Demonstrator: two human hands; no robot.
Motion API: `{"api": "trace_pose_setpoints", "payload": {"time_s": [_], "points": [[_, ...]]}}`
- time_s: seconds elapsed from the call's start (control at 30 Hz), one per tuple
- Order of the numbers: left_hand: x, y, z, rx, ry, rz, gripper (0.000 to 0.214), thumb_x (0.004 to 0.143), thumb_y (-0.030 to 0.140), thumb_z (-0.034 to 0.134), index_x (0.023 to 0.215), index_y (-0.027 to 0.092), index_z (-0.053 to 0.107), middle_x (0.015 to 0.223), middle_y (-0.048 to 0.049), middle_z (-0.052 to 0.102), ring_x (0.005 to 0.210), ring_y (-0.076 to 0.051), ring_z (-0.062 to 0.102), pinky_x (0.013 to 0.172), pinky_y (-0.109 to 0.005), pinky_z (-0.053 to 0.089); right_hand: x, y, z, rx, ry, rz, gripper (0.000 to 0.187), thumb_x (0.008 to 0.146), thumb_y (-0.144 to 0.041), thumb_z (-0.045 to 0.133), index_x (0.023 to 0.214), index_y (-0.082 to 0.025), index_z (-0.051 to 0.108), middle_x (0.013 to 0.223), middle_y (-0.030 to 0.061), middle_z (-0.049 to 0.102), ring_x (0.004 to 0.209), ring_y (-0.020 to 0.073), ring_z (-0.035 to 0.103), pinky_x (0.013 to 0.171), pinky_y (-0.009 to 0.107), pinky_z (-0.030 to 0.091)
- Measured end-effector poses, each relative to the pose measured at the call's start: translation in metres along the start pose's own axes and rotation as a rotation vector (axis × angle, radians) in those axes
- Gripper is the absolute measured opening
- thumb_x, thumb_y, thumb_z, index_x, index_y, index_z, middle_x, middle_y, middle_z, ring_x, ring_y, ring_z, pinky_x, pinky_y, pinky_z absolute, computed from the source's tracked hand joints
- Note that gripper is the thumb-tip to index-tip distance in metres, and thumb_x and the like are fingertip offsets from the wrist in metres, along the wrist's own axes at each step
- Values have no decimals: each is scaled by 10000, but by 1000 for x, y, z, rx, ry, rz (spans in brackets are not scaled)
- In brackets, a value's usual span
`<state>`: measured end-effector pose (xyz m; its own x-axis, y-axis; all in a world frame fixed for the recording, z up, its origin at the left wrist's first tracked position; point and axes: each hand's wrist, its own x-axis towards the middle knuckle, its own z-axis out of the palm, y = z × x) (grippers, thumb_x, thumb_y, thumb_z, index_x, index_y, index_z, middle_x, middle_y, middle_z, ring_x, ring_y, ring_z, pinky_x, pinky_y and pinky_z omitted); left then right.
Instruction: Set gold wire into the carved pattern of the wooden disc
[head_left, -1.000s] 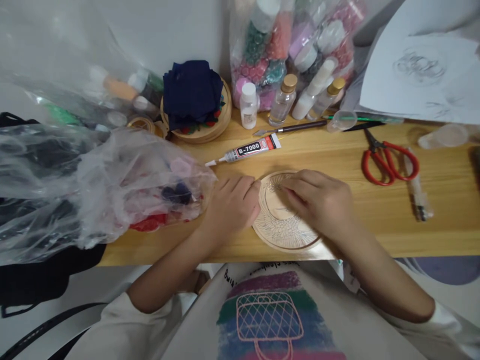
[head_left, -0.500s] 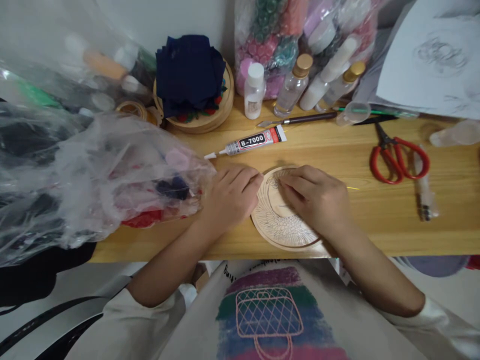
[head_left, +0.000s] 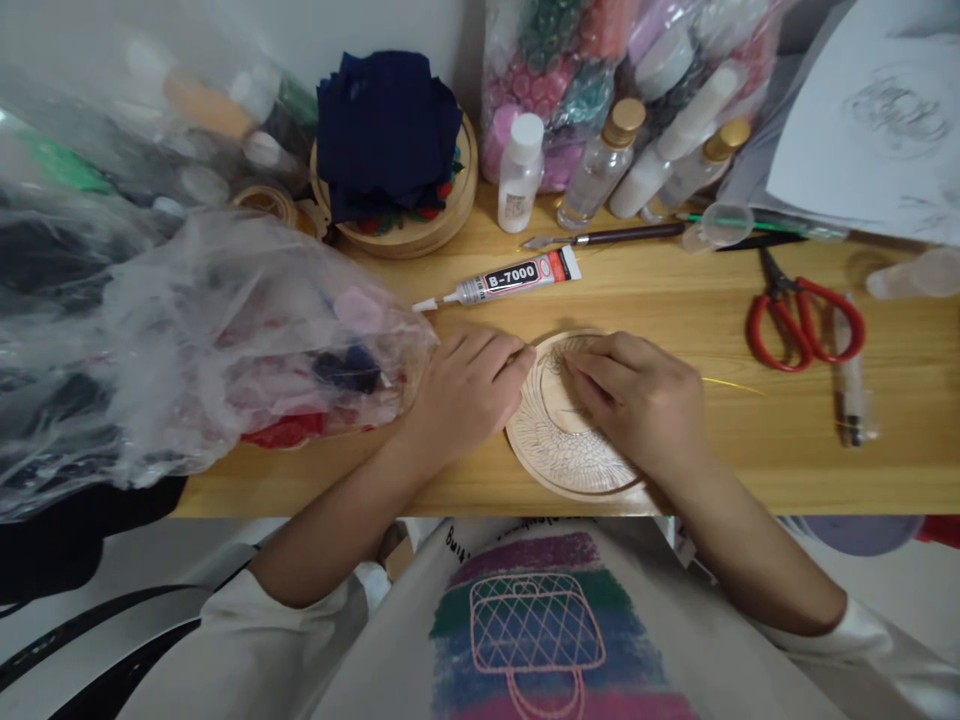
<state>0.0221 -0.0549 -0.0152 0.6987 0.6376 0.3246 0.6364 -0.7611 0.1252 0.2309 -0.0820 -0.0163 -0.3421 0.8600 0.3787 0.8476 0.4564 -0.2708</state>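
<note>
A round, pale wooden disc (head_left: 559, 462) lies flat at the table's front edge. Fine feather-like lines are engraved around its plain inner circle. My left hand (head_left: 474, 388) rests at the disc's left rim, its fingers curled and thumb and forefinger closed on the edge. Over the upper right of the disc, my right hand (head_left: 643, 398) has thumb and fingertips pinched together against the engraved ring. Whatever is between those tips is too small to make out. A thin yellow strand (head_left: 736, 385) runs out on the far side of the right hand.
Behind the disc lie a B-7000 glue tube (head_left: 510, 280) and a dark-handled craft knife (head_left: 622, 236). Red-handled scissors (head_left: 806, 318) lie right. Several bottles (head_left: 520, 175) stand at the back. A plastic bag (head_left: 225, 340) crowds the left, near navy cloth pieces (head_left: 386, 135) on a wooden hoop.
More of the yellow strand shows to the right of my right hand. The whole view has shifted slightly. Both hands keep their places on the disc.
</note>
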Motion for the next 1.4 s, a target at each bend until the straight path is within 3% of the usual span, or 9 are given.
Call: {"api": "trace_pose_setpoints", "payload": {"time_s": [0.17,0.7,1.0,1.4], "points": [[0,-1,0,-7,-27,-4,266,1005,164,417,1104,148,663,999,-77,716,912,-214,627,755,-361,441,1,0,-1,21,-29,-2,193,959,-224,566,901,-195,747,908,64,760,802,180,686,652,301,479],[0,-1,4,-16,131,46,184,1008,166,499,945,155,671,901,-30,711,835,-176,616,717,-319,414,-1,2,1,-56,-22,-38,205,966,-212,547,878,-198,731,912,40,755,753,153,637,605,293,405],[1,-1,2,-9,129,50,216,1013,169,480,932,163,680,883,-25,712,824,-177,614,708,-321,403,2,-2,0,-121,34,-100,151,923,-149,601,852,-155,734,835,44,745,702,160,616,572,302,394],[1,2,5,15,159,37,186,1008,183,522,889,166,663,888,-18,711,830,-165,618,708,-316,430,0,-2,1,-123,3,-68,199,950,-172,555,843,-205,720,879,32,753,736,157,635,603,299,418]]}}
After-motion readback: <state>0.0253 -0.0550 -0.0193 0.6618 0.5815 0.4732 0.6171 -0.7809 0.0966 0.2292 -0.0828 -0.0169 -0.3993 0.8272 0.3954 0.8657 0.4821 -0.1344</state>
